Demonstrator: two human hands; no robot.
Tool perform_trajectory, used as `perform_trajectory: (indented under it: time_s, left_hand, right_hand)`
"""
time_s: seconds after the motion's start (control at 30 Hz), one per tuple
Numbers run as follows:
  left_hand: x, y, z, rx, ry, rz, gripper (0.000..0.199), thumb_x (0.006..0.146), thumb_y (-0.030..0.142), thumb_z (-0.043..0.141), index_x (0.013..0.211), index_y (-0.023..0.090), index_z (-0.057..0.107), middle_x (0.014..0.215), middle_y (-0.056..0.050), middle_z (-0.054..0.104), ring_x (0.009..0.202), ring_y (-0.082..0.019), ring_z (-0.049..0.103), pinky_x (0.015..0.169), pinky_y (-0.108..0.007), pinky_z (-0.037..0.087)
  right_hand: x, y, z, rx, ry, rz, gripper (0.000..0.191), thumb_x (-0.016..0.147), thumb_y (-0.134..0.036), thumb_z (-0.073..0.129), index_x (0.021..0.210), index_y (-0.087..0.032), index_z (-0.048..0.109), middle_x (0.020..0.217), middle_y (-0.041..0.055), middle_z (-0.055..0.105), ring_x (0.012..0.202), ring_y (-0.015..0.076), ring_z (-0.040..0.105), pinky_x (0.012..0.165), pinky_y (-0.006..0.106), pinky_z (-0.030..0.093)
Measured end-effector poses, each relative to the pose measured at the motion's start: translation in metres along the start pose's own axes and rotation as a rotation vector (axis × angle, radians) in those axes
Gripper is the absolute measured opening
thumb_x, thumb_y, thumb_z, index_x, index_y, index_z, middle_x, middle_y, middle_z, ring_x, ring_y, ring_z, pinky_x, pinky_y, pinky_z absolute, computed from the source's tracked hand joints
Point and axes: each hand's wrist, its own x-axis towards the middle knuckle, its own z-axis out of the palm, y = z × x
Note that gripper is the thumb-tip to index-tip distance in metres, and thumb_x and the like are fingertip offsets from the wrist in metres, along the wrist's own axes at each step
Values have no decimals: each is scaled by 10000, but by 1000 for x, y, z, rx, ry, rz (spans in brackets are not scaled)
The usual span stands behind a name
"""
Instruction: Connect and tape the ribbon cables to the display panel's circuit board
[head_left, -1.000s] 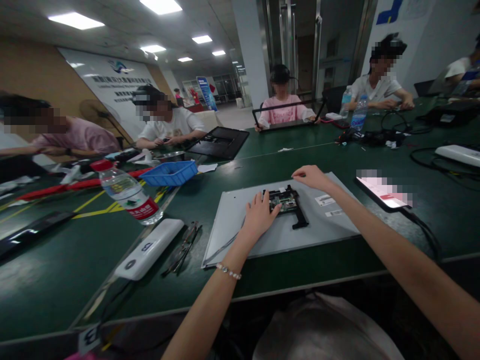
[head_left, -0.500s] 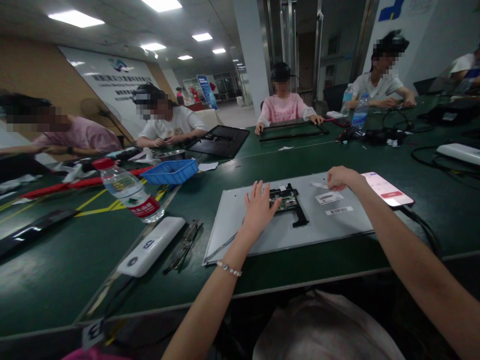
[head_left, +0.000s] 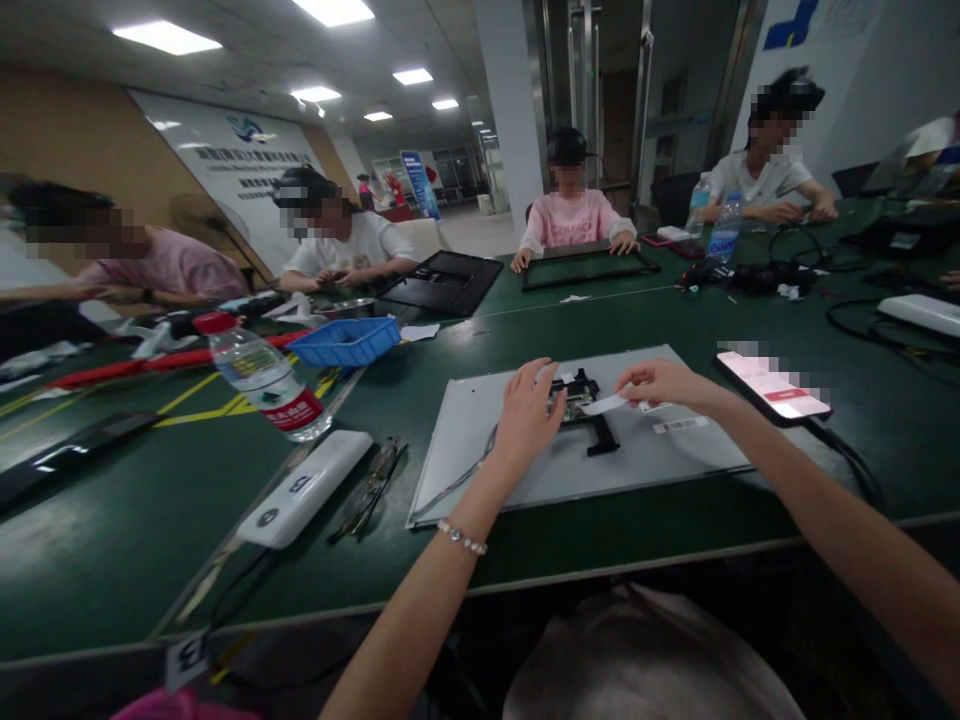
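A flat grey display panel lies on the table in front of me, back side up. On it sits a black bracket with a green circuit board. My left hand rests over the bracket's left side, fingers stretched and thumb apart; its fingers partly cover the board. Between the fingertips of my right hand is a thin white strip, whose free end reaches over the board's right edge. Whether it is tape or paper I cannot tell. Grey wires run from under my left hand to the panel's lower left corner.
Right of the panel lies a phone with a cable. To the left are eyeglasses, a white power bank, a water bottle and a blue tray. Across the table a person holds a black frame.
My right hand has moved left with the white strip, from the panel's right side to the circuit board. My left hand has stayed about where it was, over the bracket.
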Motion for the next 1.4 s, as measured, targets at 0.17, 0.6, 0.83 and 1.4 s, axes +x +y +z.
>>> perform_trajectory:
  time_s: [0.17, 0.6, 0.83, 1.4]
  left_hand:
    - [0, 13, -8, -51, -146, 140, 412, 943, 306, 430, 1334, 178, 440, 1258, -119, 515, 1184, -244, 470, 1017, -406, 396]
    - [-3, 30, 3, 41, -539, 372, 391, 940, 135, 356, 1270, 245, 536, 1082, -59, 543, 959, -166, 538, 848, -275, 426]
    - [-1, 28, 4, -1, -542, 370, 399, 929, 120, 343, 1254, 224, 550, 1065, -73, 546, 965, -179, 531, 856, -290, 421]
    - [-2, 28, 3, 8, -512, 345, 429, 922, 124, 361, 1309, 243, 500, 1070, -60, 573, 987, -177, 549, 885, -298, 426]
  right_hand:
    - [4, -1, 16, -193, -48, -65, 219, 780, -316, 605, 913, -169, 699, 735, 28, 678, 684, 155, 615, 651, 262, 437]
    - [6, 9, 11, -352, 25, -71, 208, 719, -237, 611, 876, -160, 723, 896, 67, 724, 790, 196, 656, 725, 279, 485]
    - [3, 3, 16, -361, -131, -154, 225, 720, -224, 609, 906, -184, 729, 900, 42, 730, 796, 187, 651, 737, 269, 484]
    - [7, 9, 10, -313, -16, -104, 182, 750, -243, 599, 863, -165, 718, 816, 60, 720, 765, 194, 653, 718, 286, 484]
